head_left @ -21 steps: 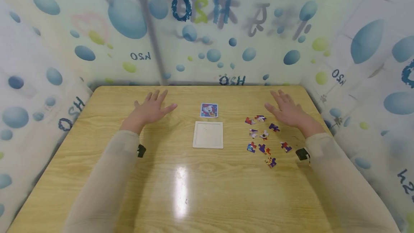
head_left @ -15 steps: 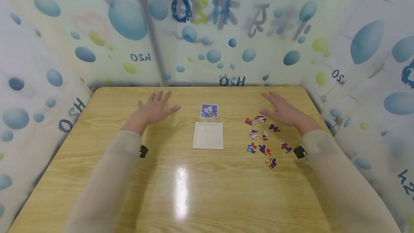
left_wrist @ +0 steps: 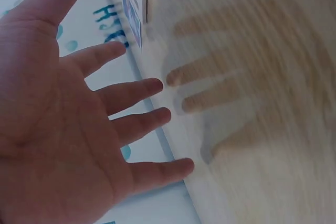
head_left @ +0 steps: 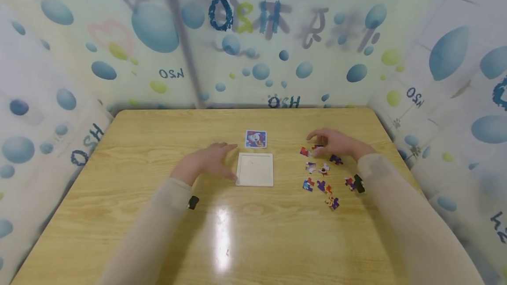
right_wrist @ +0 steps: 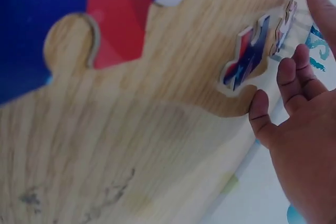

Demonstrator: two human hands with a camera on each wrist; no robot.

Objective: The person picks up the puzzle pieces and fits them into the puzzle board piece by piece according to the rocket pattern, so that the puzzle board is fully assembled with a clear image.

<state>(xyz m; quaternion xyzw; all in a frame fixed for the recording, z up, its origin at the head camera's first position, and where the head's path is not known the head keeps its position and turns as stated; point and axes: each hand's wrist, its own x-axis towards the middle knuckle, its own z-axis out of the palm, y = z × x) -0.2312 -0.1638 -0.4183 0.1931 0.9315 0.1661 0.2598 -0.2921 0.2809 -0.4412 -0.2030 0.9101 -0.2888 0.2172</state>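
Note:
My left hand (head_left: 211,160) hovers at the left edge of a square white puzzle tray (head_left: 255,169), thumb and fingers spread and nothing in them. In the left wrist view the palm (left_wrist: 63,124) and straight fingers show above the wood. My right hand (head_left: 336,143) is over the upper jigsaw pieces, fingers loosely bent, partly covering a red and white piece (head_left: 317,147). Beside it lie a red piece (head_left: 304,151) and a purple piece (head_left: 336,159). The right wrist view shows its fingers (right_wrist: 294,85) close to a blue and red piece (right_wrist: 247,53).
A small picture card (head_left: 255,139) lies behind the tray. Several other pieces, such as a blue and red one (head_left: 308,184) and a yellow and purple one (head_left: 332,202), lie scattered on the wooden table (head_left: 130,179). Patterned curtains (head_left: 253,56) enclose its back and sides.
My left hand has moved right and nearer, up to the tray. My right hand has come in left and down over the upper pieces, its fingers bending. Pieces and card stay put.

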